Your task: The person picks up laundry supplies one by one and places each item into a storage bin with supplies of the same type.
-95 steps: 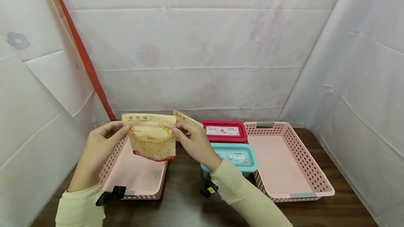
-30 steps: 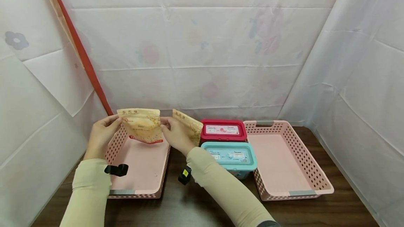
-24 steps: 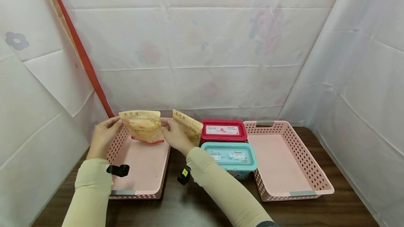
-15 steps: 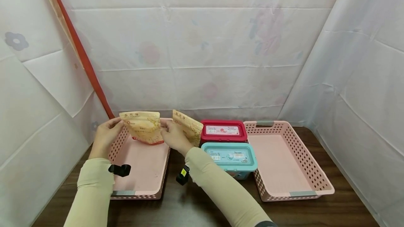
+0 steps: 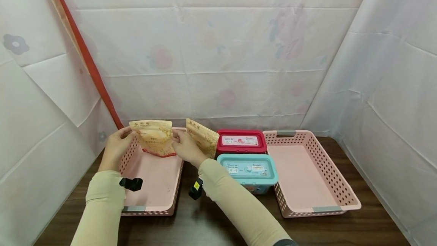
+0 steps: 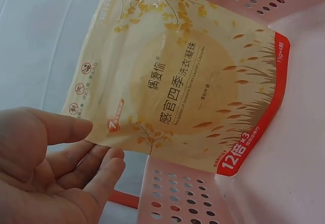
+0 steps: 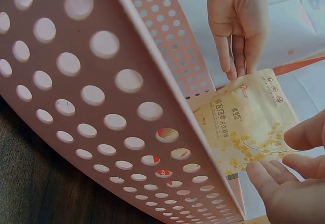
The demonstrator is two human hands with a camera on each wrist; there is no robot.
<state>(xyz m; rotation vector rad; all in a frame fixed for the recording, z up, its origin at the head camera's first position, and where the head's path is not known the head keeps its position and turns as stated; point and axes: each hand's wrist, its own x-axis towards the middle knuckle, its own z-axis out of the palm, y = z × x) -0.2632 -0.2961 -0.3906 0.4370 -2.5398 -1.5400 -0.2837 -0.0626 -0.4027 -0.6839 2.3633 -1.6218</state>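
Observation:
A yellow laundry capsule pouch with a red lower band stands spread between both hands, over the far part of the left pink basket. My left hand pinches its left edge near the top, thumb in front, as the left wrist view also shows. At the opposite edge my right hand holds it between thumb and fingers. In the right wrist view the pouch's red bottom shows through the holes of the basket wall. A second yellow pouch stands just behind the right hand, its lower part partly covered.
A red lidded box and a light blue lidded box sit one before the other, right of the second pouch. Beyond them lies another pink basket. White patterned cloth encloses the dark wooden table.
Compared with 3.2 seconds ago, both hands have carried the pouch farther away and slightly left, lower into the left basket's far end. In the last second it has barely moved.

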